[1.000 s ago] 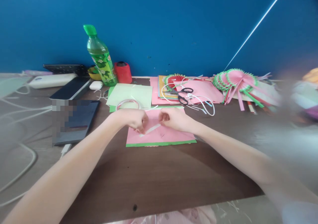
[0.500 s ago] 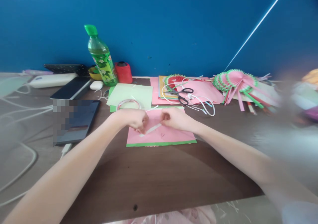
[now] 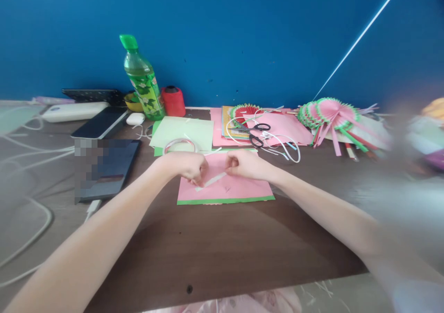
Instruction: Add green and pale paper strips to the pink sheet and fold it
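A pink paper sheet (image 3: 239,190) with a green edge lies on the dark wooden table (image 3: 222,248). A narrow white strip (image 3: 212,180) runs across the sheet between my two hands. My left hand (image 3: 189,165) is curled, its fingertips pinching the strip's left end. Closed in a loose fist, my right hand (image 3: 243,164) holds the strip's right end. Both hands hover just above the pink sheet, close together.
Behind the hands lie a tape roll (image 3: 179,145), pale green paper (image 3: 183,132), black scissors (image 3: 255,133) on pink paper, folded paper fans (image 3: 329,111), a green bottle (image 3: 141,79) and red thread spool (image 3: 172,101). A tablet (image 3: 107,167), phone (image 3: 100,122) and cables (image 3: 31,220) sit left.
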### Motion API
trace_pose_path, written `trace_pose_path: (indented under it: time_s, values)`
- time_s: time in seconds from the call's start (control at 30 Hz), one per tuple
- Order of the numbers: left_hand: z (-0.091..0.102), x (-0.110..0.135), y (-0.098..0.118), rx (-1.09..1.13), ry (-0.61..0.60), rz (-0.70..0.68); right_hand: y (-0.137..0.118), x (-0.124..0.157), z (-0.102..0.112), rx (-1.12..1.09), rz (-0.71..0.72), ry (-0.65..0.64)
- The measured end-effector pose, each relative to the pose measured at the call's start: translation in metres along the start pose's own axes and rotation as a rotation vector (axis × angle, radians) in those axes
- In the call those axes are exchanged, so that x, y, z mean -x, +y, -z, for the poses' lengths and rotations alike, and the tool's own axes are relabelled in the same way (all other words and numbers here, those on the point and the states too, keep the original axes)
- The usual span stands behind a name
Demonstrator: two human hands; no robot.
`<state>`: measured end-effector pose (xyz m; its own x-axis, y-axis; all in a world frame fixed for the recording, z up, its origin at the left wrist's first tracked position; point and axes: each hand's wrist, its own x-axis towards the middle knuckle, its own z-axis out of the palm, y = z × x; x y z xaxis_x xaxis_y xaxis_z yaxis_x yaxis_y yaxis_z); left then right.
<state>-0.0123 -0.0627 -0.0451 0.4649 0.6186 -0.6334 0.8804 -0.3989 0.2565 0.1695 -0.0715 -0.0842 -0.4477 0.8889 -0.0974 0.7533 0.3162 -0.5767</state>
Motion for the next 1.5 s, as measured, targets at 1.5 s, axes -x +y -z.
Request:
trace_pose_path:
  time_s: [1.5]
  values:
    - [0.003, -0.005, -0.006, 0.12, 0.264, -0.131, 0.006, 0.005, 0.034, -0.079, 0.28, -0.18]
